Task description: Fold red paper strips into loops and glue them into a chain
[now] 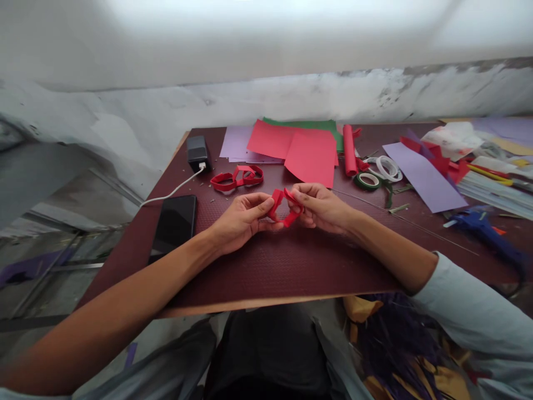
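Between both hands, just above the table, a red paper strip (290, 219) is bent into a curve with its ends apart. My left hand (244, 218) pinches one end between thumb and fingers. The other end is gripped by my right hand (318, 206), its thumb laid over the fingers. Behind my left hand lies a red looped paper shape (238, 178) made of joined strips. Red paper sheets (312, 157) lie beyond the hands, on top of lilac paper (235, 143) and green paper (328, 126).
A phone (175, 222) and a black adapter block (197, 153) with a white cable sit on the left. To the right are a red paper roll (348, 150), green tape (367, 181), lilac sheet (425, 175), thin wire (416, 225) and blue glue gun (483, 228). A wall stands behind.
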Motion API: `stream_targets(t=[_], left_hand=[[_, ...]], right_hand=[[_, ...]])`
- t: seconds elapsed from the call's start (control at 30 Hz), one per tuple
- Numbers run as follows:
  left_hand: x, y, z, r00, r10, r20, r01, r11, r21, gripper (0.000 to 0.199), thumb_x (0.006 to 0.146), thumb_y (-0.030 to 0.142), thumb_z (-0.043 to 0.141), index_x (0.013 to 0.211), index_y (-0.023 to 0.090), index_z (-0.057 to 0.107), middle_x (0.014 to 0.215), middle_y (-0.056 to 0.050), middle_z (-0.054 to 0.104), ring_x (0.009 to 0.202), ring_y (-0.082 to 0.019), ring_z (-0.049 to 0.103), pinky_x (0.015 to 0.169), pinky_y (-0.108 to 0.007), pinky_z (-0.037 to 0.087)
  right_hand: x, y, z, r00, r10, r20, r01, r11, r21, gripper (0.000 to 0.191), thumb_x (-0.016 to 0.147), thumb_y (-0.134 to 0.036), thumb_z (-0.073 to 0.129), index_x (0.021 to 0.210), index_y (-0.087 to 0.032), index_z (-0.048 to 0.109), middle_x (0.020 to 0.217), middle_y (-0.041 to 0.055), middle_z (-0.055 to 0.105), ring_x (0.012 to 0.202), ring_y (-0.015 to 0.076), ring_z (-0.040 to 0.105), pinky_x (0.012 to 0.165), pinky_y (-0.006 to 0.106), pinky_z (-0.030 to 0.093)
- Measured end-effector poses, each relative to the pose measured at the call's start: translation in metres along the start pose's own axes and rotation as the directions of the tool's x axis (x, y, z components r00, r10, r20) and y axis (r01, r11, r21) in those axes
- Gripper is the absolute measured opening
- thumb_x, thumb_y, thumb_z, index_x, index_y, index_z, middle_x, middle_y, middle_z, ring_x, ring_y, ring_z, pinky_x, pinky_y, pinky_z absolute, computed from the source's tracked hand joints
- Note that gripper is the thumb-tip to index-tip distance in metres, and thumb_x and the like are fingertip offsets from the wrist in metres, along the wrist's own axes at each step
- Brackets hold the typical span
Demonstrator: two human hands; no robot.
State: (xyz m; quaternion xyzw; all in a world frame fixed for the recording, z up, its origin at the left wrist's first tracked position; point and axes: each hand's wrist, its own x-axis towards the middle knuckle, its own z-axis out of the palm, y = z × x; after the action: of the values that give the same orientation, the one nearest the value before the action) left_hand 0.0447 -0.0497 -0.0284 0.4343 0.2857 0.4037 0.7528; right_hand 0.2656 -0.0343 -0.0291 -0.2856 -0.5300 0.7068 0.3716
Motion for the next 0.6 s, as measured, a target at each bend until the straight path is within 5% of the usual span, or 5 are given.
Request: stream_targets(t=[0.27,0.6], left_hand=[[0.0,0.002,-0.003,1.0,-0.027,0.005,0.027,0.999,0.042,0.033,0.077,0.038,0.095,0.084,0.014,0.074,0.074,0.0,0.07,0.067,-0.011,0.068,0.067,-0.027,0.066],[-0.002,0.01,-0.004,0.999,-0.048,-0.023,0.051,0.989,0.141,0.033,0.072,0.035,0.099,0.086,0.013,0.078,0.077,-0.002,0.075,0.067,-0.01,0.07,0.065,-0.021,0.063]], right_hand=[[0.001,0.002,-0.005,1.0,0.009,0.019,-0.009,1.0,-0.014,0.044,0.085,-0.049,0.087,0.073,-0.018,0.058,0.054,-0.0106,0.044,0.04,0.0009,0.032,0.039,0.015,0.025],[0.0,-0.001,-0.006,0.998,0.045,-0.032,-0.044,0.999,0.011,0.039,0.076,-0.044,0.094,0.079,-0.015,0.069,0.056,-0.0071,0.056,0.04,0.0015,0.035,0.039,0.017,0.024]])
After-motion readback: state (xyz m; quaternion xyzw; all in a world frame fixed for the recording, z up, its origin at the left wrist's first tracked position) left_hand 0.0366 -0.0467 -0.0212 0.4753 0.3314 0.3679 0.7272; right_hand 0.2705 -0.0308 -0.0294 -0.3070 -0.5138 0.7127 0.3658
